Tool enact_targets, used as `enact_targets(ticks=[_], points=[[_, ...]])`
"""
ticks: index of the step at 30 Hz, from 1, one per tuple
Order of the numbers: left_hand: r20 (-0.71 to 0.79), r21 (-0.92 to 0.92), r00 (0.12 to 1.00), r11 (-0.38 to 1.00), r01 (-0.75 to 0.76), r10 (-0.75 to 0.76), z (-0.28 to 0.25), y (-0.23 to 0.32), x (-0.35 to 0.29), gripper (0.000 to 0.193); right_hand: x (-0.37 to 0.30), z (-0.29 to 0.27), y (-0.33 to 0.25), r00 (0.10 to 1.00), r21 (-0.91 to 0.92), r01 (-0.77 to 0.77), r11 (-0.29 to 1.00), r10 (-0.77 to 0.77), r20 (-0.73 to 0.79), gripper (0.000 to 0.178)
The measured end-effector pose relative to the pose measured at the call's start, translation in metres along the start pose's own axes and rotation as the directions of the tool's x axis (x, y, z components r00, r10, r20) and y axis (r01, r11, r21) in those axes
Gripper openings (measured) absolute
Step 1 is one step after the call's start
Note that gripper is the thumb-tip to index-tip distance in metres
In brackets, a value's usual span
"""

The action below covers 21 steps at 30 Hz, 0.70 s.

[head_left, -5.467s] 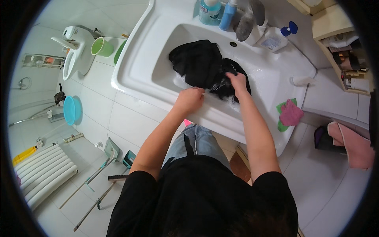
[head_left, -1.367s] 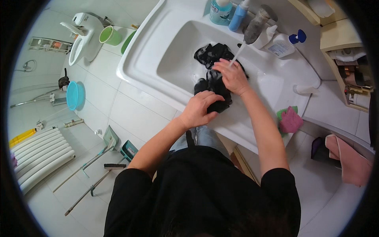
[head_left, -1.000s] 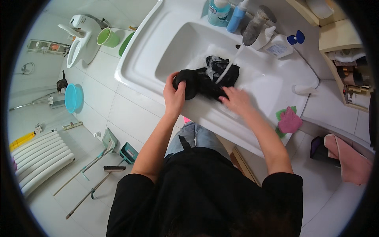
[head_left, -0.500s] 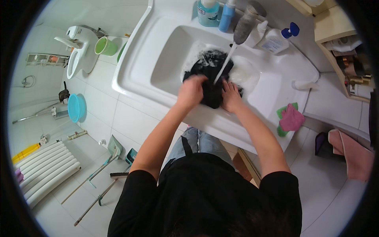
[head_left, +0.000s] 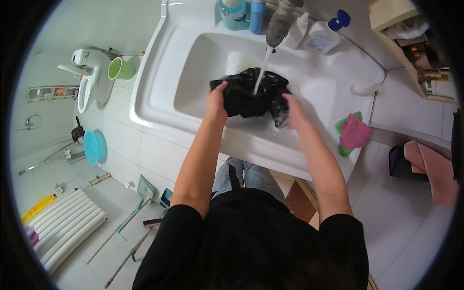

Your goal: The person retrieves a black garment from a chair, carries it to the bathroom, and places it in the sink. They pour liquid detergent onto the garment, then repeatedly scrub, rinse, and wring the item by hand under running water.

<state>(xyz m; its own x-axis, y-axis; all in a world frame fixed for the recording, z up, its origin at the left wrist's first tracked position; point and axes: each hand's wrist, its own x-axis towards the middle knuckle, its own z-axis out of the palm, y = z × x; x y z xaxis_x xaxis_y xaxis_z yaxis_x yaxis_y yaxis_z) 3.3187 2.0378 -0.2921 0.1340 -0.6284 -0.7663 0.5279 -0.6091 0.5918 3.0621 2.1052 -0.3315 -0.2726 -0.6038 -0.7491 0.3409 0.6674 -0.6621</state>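
- Now we're over the white sink point(head_left: 157, 84), biggest thing in view, its broad rim sweeping across the upper middle, pale foam showing at the back of its bowl.
- Over at the lower left, the white radiator point(head_left: 72, 229) fans out its row of tubes.
- Centre stage, the black cloth point(head_left: 241, 99)! It sits bunched inside the bowl, toward the near edge, wet and shiny on top, stretching from one hand to the other.
- Far right, a pale pink towel point(head_left: 437, 176) hangs in a long fold.
- And the left hand point(head_left: 216, 104) has the cloth's left end pinched, thumb over the top, the other fingers hidden by the fabric.
- The right hand point(head_left: 297, 113) is at the opposite end, slightly blurred, thumb against the cloth; its fingers are partly hidden, so whether it grips I can't tell. The two hands are apart, with the cloth between them.
- Above the bowl, the grey faucet point(head_left: 279, 26) points down, bottles on either side.
- A white pump bottle point(head_left: 323, 37) with a blue head stands to the right, a teal bottle point(head_left: 233, 17) to the left.
- On the right-hand rim, a pink rag point(head_left: 355, 134) overlaps a green one.
- Slimmest of all, the water stream point(head_left: 262, 70) runs straight onto the cloth!
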Motion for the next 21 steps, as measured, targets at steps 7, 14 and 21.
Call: enact_targets(ticks=[7,14,21], points=[[0.490,0.572,0.731,0.458,-0.681,0.474,-0.014,0.031,-0.047,0.023,-0.059,-0.022,-0.043,0.478,-0.924,0.366,-0.108,-0.830,0.287,0.071],[0.853,0.471,0.477,-0.703,-0.532,0.211,0.013,0.026,-0.003,0.073,-0.019,0.052,-0.029,0.598,-0.729,0.598,-0.333,-0.420,0.683,0.072],[0.763,0.551,0.630,-0.653,-0.520,0.143,0.051,0.001,0.033,0.059,0.047,0.054,-0.031,0.513,-0.742,0.563,-0.364,-0.550,0.659,0.042]])
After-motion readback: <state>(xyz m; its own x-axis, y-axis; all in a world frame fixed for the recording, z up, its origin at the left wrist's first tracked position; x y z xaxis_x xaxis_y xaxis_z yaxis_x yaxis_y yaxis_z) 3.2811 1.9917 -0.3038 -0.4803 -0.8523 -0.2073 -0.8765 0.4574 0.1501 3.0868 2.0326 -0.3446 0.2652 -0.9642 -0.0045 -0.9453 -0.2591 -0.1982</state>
